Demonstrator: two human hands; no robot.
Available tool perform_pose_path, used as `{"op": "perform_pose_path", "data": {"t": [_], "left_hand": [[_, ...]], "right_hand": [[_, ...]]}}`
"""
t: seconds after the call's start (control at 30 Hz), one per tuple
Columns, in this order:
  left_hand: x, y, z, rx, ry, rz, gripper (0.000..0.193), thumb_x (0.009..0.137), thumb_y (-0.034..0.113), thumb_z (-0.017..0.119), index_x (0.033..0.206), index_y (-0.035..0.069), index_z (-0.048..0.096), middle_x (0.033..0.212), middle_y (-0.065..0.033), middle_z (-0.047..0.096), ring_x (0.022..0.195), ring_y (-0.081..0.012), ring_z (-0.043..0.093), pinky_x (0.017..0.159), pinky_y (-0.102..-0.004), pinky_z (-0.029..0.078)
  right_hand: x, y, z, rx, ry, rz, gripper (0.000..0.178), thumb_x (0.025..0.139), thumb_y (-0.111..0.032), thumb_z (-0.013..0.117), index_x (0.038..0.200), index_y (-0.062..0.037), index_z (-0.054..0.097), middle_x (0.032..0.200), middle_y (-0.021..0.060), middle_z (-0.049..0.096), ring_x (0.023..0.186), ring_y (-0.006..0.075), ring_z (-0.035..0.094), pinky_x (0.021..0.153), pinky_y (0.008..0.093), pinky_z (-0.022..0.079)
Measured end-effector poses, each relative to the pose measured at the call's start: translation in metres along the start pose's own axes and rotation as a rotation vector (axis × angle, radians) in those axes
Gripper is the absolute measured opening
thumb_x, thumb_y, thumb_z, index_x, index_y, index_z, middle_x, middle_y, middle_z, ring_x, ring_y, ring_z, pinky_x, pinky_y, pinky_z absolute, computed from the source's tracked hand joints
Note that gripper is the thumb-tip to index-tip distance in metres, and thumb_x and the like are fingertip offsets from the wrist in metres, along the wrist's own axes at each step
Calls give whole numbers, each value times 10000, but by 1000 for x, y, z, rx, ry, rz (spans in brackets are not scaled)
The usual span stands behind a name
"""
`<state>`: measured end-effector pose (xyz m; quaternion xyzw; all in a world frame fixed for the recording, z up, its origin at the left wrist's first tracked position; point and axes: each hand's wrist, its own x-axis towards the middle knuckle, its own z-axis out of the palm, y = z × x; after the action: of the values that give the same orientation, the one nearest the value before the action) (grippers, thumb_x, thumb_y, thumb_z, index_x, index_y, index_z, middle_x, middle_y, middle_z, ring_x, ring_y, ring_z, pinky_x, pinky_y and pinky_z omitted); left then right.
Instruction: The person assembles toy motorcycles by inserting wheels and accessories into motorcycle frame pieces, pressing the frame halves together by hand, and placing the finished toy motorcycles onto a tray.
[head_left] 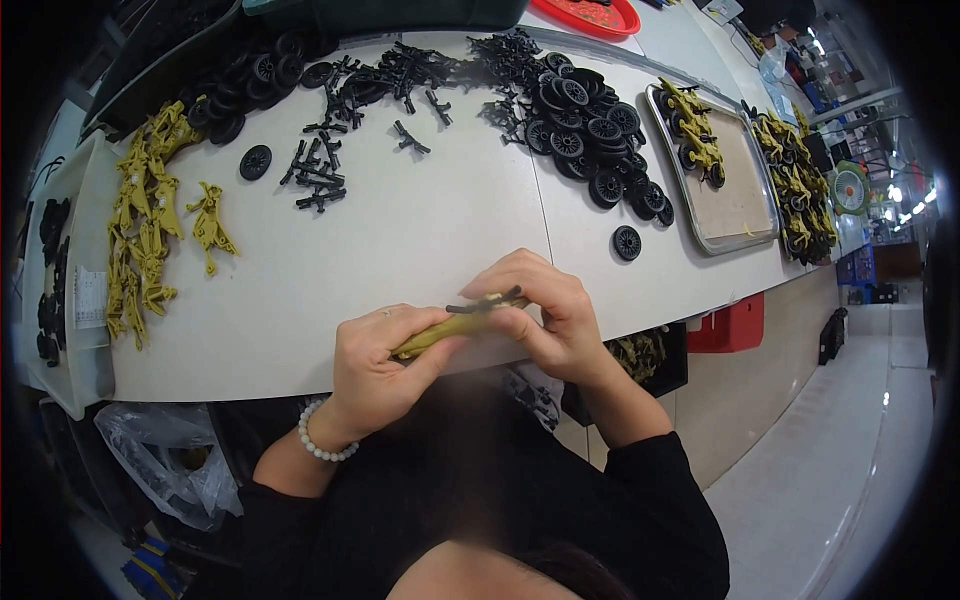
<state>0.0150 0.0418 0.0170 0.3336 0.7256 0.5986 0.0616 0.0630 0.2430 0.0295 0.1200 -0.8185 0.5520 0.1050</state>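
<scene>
Near the table's front edge, my left hand point(385, 360) is closed around one end of a yellow-green plastic toy motorcycle body point(430, 336). My right hand point(550, 312) pinches the other end, where a small black plastic fork part point(478, 304) lies across the top of the body. Fingers partly hide the spot where the two parts meet, so I cannot tell whether they are joined. At the left lie loose yellow bodies point(150, 215). Black fork parts point(318, 172) are scattered at the back middle. A heap of black spoked wheels point(590, 125) sits right of centre.
A metal tray point(735, 190) at the right carries yellow bodies with wheels; more point(800, 190) lie beyond it. Another group of black wheels point(265, 75) is at the back left. A white bin point(90, 345) borders the left side. A red container point(730, 325) is below the front edge.
</scene>
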Motion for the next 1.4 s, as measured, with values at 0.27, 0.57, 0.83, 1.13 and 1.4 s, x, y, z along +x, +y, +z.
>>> {"op": "perform_pose_path", "data": {"t": [0.27, 0.57, 0.83, 1.13, 1.4], "left_hand": [[13, 12, -7, -101, -205, -427, 186, 793, 52, 731, 928, -63, 677, 734, -85, 677, 617, -72, 593, 574, -210, 468], [5, 0, -2, -690, 145, -342, 194, 882, 27, 655, 1044, -75, 623, 933, -99, 689, 820, -111, 648, 732, -228, 530], [-6, -3, 13, -559, 240, -97, 179, 877, 19, 664, 1022, -65, 603, 946, -78, 675, 820, -91, 621, 741, -217, 511], [-4, -8, 10, -781, 303, -185, 208, 887, 9, 645, 1077, -69, 613, 970, -103, 686, 865, -124, 642, 792, -249, 525], [-10, -14, 0, -188, 83, -123, 158, 853, -26, 653, 992, -101, 640, 893, -110, 683, 744, -136, 646, 663, -236, 519]], "right_hand": [[8, -9, -4, 3, -98, 206, 247, 882, -208, 631, 923, 35, 644, 868, 87, 648, 818, 190, 579, 726, 281, 450], [-4, -17, 4, 138, 8, 234, 347, 771, -213, 757, 1025, -2, 650, 960, 95, 638, 890, 198, 592, 810, 315, 457], [-2, -8, 33, 238, 218, 14, 220, 788, -70, 705, 996, -27, 649, 917, 81, 621, 871, 221, 565, 790, 322, 453], [5, -13, 15, 153, 40, 72, 413, 748, -175, 784, 1094, -20, 620, 968, 82, 622, 907, 206, 573, 820, 318, 452], [6, -21, -3, 71, 93, 42, 583, 679, -185, 855, 1182, -27, 608, 980, 78, 683, 884, 151, 644, 799, 284, 499]]}}
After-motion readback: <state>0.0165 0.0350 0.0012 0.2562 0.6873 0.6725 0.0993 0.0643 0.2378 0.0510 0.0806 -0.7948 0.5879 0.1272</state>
